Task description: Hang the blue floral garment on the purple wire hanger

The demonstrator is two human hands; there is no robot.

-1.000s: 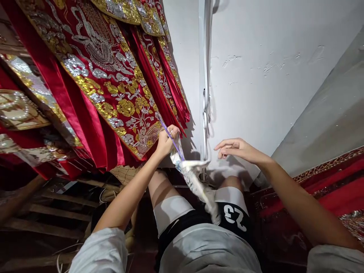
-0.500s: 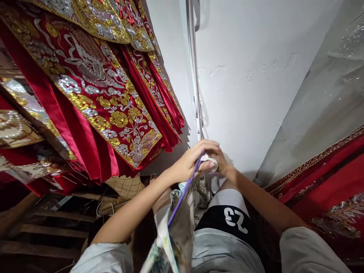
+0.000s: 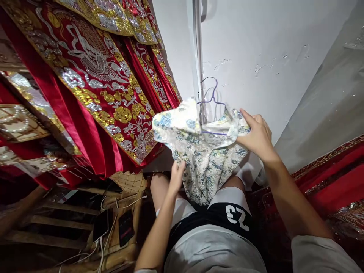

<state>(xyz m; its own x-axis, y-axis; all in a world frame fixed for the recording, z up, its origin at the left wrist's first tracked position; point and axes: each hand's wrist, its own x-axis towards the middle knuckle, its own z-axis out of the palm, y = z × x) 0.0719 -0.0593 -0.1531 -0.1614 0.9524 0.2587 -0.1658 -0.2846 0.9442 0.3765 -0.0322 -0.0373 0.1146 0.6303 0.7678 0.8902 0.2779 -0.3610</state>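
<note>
- Floral garment point(image 3: 204, 167), one: before the wall point(image 3: 250, 87), above the thighs point(image 3: 160, 187).
- Purple hanger point(image 3: 212, 99), one: done, apparently, as to insertion; upper part shows in the neckline, hook rising free.
- Outstanding, by judgement: garment sits askew, body bunched, not yet straightened.
- Right hand point(image 3: 257, 136): grip closed, thumb and fingers about the garment's shoulder.
- Left hand point(image 3: 178, 174): fingers curled against the garment's lower side edge; whether pinching, cannot tell.

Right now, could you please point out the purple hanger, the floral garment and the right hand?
Purple hanger point(image 3: 213, 99), head view: base of its hook.
Floral garment point(image 3: 209, 163), head view: front below the neckline.
Right hand point(image 3: 258, 136), head view: back of the hand.
</note>
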